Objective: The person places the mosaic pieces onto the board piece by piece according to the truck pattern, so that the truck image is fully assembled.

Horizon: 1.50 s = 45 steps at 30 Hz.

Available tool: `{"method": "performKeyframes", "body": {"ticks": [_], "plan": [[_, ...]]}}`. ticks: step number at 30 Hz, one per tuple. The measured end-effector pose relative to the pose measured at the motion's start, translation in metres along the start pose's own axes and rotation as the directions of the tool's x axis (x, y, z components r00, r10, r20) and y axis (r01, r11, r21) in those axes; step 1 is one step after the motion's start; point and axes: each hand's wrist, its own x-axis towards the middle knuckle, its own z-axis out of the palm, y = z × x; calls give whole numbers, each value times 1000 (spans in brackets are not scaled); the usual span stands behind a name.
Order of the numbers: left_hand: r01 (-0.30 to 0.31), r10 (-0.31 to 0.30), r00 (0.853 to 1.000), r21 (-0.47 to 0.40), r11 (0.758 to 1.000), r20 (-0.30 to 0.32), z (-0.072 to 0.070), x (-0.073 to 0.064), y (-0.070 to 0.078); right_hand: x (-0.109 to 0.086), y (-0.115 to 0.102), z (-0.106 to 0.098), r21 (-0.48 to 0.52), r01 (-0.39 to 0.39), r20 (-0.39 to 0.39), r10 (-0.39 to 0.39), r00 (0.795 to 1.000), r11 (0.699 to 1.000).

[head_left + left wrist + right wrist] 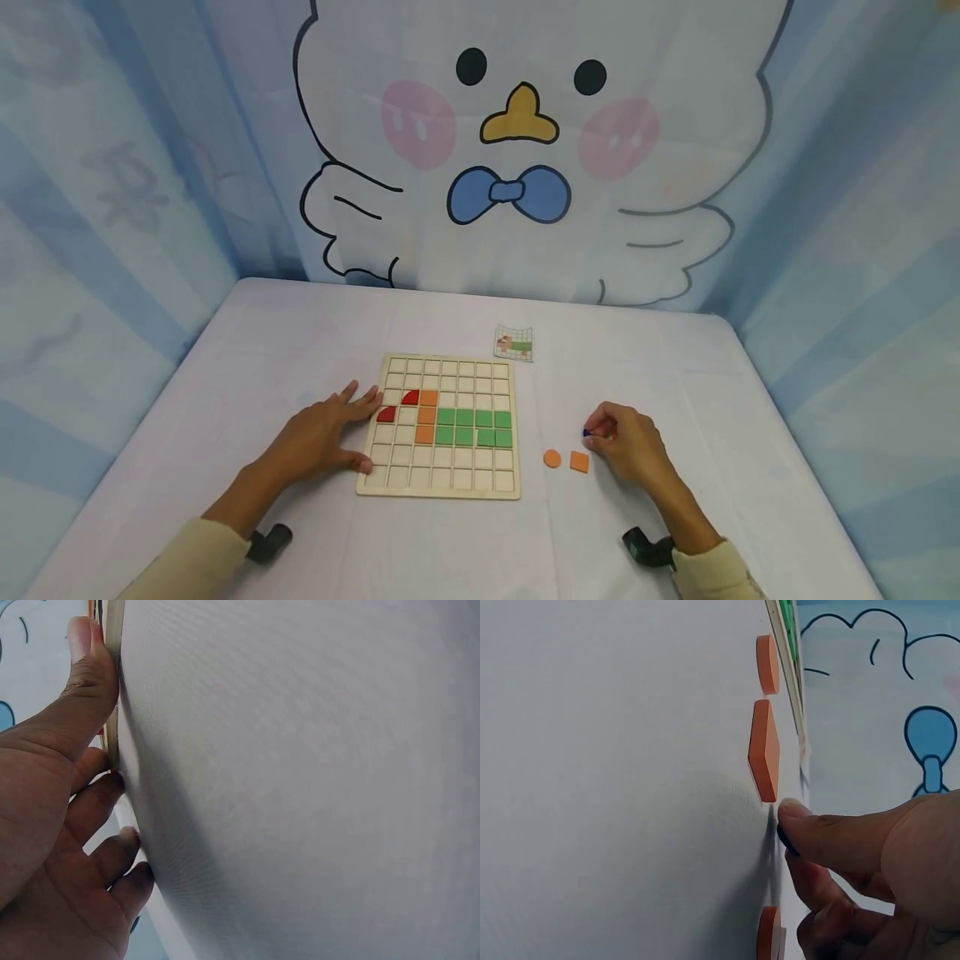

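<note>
Dark blue, the small piece [587, 432] was right of centre in the head view's lower half, pinched by the right hand [628, 442] between thumb and fingertip. It looked light, stiff and perhaps slick, so its edges seemed the surest hold. At lower centre, the left hand [318, 437], fingers spread, touched the left edge of the gridded board [442, 495], seemingly rigid and best steadied by its rim. An orange disc [552, 458] and orange square [579, 462] lay between them.
</note>
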Motion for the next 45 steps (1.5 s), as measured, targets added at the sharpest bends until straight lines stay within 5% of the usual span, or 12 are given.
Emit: {"method": "performKeyframes", "body": {"ticks": [23,34,45], "plan": [[-1,1,1000,-3,1000,1,-3,0,3,12,-76,32,206,101,56,-115,992,973],[5,-5,1000,-6,1000,11,-2,-2,4,17,-117,54,275,258,74,-288,955,926],[-6,6,1000,-5,1000,-4,0,0,0,24,-148,73,283,327,92,-365,926,902]]}}
